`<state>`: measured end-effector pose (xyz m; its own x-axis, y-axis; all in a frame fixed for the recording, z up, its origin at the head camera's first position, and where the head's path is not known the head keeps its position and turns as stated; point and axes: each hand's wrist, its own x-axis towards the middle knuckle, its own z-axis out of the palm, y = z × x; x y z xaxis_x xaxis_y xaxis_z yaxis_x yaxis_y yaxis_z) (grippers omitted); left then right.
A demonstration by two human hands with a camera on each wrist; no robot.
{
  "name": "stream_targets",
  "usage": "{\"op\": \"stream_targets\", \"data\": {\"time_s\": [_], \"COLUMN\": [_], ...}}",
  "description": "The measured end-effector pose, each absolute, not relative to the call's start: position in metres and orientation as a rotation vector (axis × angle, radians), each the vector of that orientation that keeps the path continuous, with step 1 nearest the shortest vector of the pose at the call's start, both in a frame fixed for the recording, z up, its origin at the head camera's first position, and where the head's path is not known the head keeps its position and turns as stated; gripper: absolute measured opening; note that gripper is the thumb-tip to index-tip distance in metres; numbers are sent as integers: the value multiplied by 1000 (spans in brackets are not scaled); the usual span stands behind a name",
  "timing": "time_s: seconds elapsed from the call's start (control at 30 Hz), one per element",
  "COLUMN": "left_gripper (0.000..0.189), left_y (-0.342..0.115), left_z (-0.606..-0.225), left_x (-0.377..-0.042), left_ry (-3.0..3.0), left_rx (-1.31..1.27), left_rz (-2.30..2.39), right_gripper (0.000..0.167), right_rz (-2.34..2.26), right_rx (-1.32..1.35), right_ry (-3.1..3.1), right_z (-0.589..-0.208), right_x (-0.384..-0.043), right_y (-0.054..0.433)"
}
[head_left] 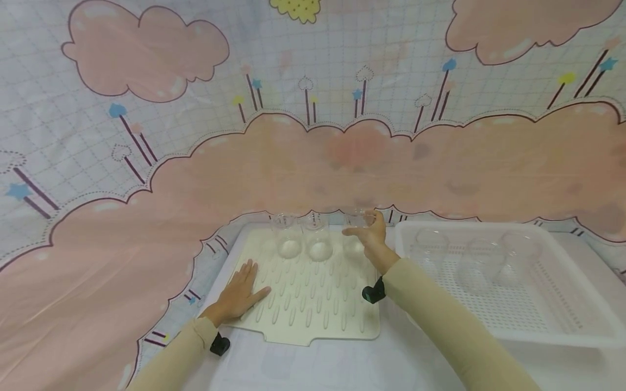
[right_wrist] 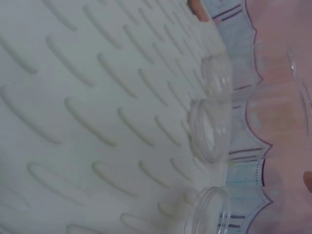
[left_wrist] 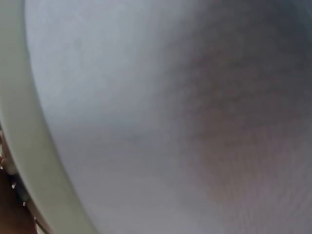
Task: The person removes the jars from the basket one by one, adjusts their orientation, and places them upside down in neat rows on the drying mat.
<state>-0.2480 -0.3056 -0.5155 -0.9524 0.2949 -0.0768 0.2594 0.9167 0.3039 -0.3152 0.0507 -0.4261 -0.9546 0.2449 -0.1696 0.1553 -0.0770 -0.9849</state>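
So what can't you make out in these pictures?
Head view: part of the rightmost clear cup on the board, behind the right hand.
Head view: the board's surface under the left hand.
Left wrist: what the dark patch is, too blurred.
Right wrist: the lowest cup, cut off by the bottom edge.

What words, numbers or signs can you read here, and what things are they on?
No words, labels, brands or numbers can be read anywhere.
Patterned cloth: just drawings, such as clouds and stars, no letters.
Clear glasses on the mat: tiny dark marks show, too small to tell if they are on the glass or behind it.
Cream mat: raised ridges, no writing I can see.
White basket: none I can see.
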Motion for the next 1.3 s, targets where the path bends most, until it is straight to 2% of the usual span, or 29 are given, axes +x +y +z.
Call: {"op": "stream_targets", "data": {"time_s": [0.77,1.3], "left_gripper": [92,93], "left_y": [-306,-303], "left_z": [-514,-514], "left_x": [-251,-249], "left_ry": [2961,2970], "left_rx": [418,407], "left_rz": [439,444], "right_gripper": [91,95], "right_rz": [2176,2152], "right_rx": [-352,-258], "right_ry": [-2218,-2317], "right_z": [-439,-429], "right_x": [-323,-327], "right_y": [37,46]}}
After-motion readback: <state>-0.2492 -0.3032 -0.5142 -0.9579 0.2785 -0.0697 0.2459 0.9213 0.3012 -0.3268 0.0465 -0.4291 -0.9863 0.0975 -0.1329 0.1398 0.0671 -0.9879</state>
